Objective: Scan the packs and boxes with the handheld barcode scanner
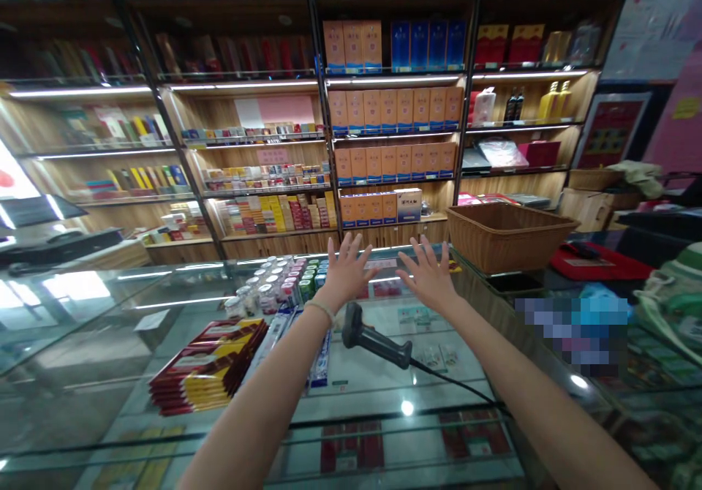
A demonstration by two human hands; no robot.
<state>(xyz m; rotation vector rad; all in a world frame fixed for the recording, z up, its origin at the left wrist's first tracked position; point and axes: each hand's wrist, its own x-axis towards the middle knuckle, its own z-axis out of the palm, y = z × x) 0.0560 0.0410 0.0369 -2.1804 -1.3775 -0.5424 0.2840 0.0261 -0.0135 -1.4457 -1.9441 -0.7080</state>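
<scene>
Along the far wall, I see wide wooden shelving (pixel 392 79) with lit edges, its middle bay filled with orange boxes (pixel 404 110) and a few blue ones above them. Before it runs the glass-topped surface (pixel 373 398), with more goods showing through the panes. At the right, a brown wicker basket (pixel 496 245) stands near a red mat (pixel 603 262). Smaller, on the left part of the glass, I have a leaning stack of red and yellow packets (pixel 211 366), and just beside it blue and silver packets (pixel 270 344), partly hidden by the left forearm. Into the middle of my view reach the left hand (pixel 346 279) and the right hand (pixel 433 283), well apart, backs toward my camera. On both I read the fingers (pixel 429 252) as spread wide and holding nothing; I cannot tell how high they are above the glass. The dark handheld scanner (pixel 378 345) is between the forearms, its head near the left wrist and its cable (pixel 455 382) trailing toward the right forearm. Just beyond the left wrist I make out rows of small lidded tubs (pixel 268 296), and on that wrist a thin pale band (pixel 319 308).
</scene>
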